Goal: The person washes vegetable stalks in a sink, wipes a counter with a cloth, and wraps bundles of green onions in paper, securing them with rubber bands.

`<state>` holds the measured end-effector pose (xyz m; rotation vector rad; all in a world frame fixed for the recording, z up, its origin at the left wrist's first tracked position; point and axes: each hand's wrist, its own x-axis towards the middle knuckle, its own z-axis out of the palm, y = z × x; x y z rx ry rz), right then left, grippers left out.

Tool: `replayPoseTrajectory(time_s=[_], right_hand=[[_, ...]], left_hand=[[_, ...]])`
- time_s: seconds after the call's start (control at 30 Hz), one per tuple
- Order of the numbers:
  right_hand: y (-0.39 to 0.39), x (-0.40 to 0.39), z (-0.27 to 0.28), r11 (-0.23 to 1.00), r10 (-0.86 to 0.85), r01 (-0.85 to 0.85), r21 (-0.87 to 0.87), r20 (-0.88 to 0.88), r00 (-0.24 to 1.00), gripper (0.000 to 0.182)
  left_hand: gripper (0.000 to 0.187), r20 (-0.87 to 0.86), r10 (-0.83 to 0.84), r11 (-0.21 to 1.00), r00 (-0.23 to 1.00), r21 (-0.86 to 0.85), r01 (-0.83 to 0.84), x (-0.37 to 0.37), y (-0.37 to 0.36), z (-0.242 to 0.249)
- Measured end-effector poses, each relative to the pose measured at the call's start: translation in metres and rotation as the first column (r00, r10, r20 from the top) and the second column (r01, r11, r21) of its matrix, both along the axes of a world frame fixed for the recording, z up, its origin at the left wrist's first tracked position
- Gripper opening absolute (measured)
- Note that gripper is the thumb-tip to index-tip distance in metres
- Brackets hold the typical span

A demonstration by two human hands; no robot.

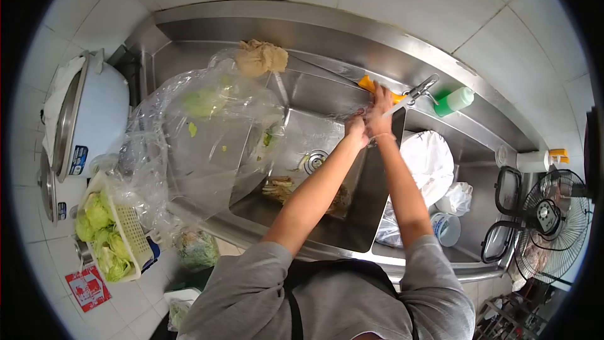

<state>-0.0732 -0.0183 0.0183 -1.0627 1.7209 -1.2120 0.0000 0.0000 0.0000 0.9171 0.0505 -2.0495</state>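
My left hand (pixel 356 128) and my right hand (pixel 379 112) are together under the faucet (pixel 420 90), over the right side of the middle sink basin (pixel 308 129). Water runs from the spout onto them. The fingers of my right hand stretch toward the back of the sink, slightly blurred. My left hand is up against its palm side, its fingers partly hidden. A yellow cloth or tool (pixel 366 82) lies on the ledge just behind my right fingertips. Below my forearms, root ends of vegetables (pixel 277 187) lie near the drain (pixel 314 162).
A large clear plastic bag (pixel 148 145) spreads over the left side, with a tan cloth (pixel 263 58) behind it. A basket (pixel 131 233) of lettuce stands at left. A green bottle (pixel 454 101), white bag (pixel 429 162), plastic tub (pixel 445 230) and fan (pixel 546 214) are at right.
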Motion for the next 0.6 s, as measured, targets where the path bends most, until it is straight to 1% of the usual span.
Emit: replayPoseTrajectory(time_s=[0.03, 0.07, 0.1, 0.17, 0.2, 0.23, 0.3, 0.33, 0.37, 0.4, 0.43, 0.47, 0.5, 0.53, 0.57, 0.6], right_hand=[[0.000, 0.002, -0.001, 0.995, 0.048, -0.092, -0.045, -0.595, 0.802, 0.056], [-0.001, -0.001, -0.001, 0.980, 0.022, -0.194, -0.035, -0.958, 0.285, 0.061], [-0.018, -0.057, 0.028, 0.963, 0.062, -0.268, -0.012, -0.962, 0.265, 0.057], [-0.003, -0.054, 0.023, 0.960, 0.205, -0.253, 0.120, -0.917, 0.342, 0.051], [0.014, -0.044, 0.023, 0.952, 0.137, -0.305, 0.027, -0.928, 0.346, 0.048], [0.039, -0.040, 0.029, 0.935, 0.065, -0.350, -0.062, -0.938, 0.341, 0.044], [0.087, -0.035, 0.051, 0.955, 0.101, -0.296, -0.012, -0.927, 0.362, 0.041], [0.110, -0.036, 0.063, 0.956, 0.115, -0.292, 0.006, -0.927, 0.356, 0.041], [0.128, -0.036, 0.075, 0.955, 0.175, -0.285, 0.081, -0.930, 0.323, 0.042], [0.140, -0.037, 0.083, 0.950, 0.232, -0.272, 0.153, -0.929, 0.289, 0.043], [0.149, -0.041, 0.086, 0.953, 0.232, -0.258, 0.159, -0.930, 0.285, 0.043], [0.156, -0.044, 0.089, 0.943, 0.264, -0.266, 0.201, -0.937, 0.228, 0.043], [0.163, -0.048, 0.093, 0.931, 0.297, -0.271, 0.245, -0.940, 0.170, 0.043], [0.164, -0.048, 0.098, 0.928, 0.309, -0.257, 0.270, -0.943, 0.125, 0.038], [0.162, -0.048, 0.101, 0.931, 0.304, -0.248, 0.268, -0.945, 0.118, 0.038], [0.160, -0.047, 0.103, 0.909, 0.353, -0.264, 0.323, -0.932, 0.075, 0.035]], left_hand=[[0.042, 0.083, 0.053, 0.998, 0.995, -0.026, -0.051, 0.005, -0.003, -0.009], [0.037, 0.161, 0.107, 0.993, 0.981, -0.057, -0.099, 0.010, -0.006, -0.018], [0.037, 0.056, 0.128, 0.987, 0.990, -0.104, -0.122, -0.038, -0.022, 0.003], [0.042, 0.346, 0.032, 0.991, 0.938, -0.130, 0.015, -0.019, -0.009, 0.003], [0.043, 0.361, -0.086, 0.996, 0.929, -0.003, 0.094, -0.003, 0.000, 0.022], [0.043, 0.364, -0.084, 0.996, 0.928, -0.003, 0.092, 0.003, 0.007, 0.022], [0.039, 0.330, -0.153, 0.974, 0.931, -0.111, 0.200, 0.001, 0.016, 0.023], [0.030, 0.329, -0.069, 0.974, 0.942, -0.183, 0.136, -0.001, 0.026, 0.014], [0.030, 0.325, -0.080, 0.974, 0.942, -0.175, 0.143, -0.002, 0.035, 0.010], [0.026, 0.255, -0.059, 0.986, 0.965, -0.138, 0.096, -0.003, 0.045, 0.006], [0.024, 0.183, -0.036, 0.994, 0.982, -0.099, 0.054, -0.006, 0.053, 0.002], [0.022, 0.199, -0.137, 0.991, 0.970, 0.015, 0.136, -0.005, 0.054, -0.002], [0.022, 0.192, -0.150, 0.989, 0.970, 0.013, 0.150, -0.004, 0.057, -0.014], [0.022, 0.159, -0.094, 0.994, 0.983, 0.075, 0.082, -0.001, 0.058, -0.028], [0.022, 0.130, -0.031, 0.990, 0.991, 0.141, 0.013, 0.003, 0.057, -0.042], [0.021, 0.199, 0.007, 0.983, 0.980, 0.177, -0.043, 0.011, 0.056, -0.062]])
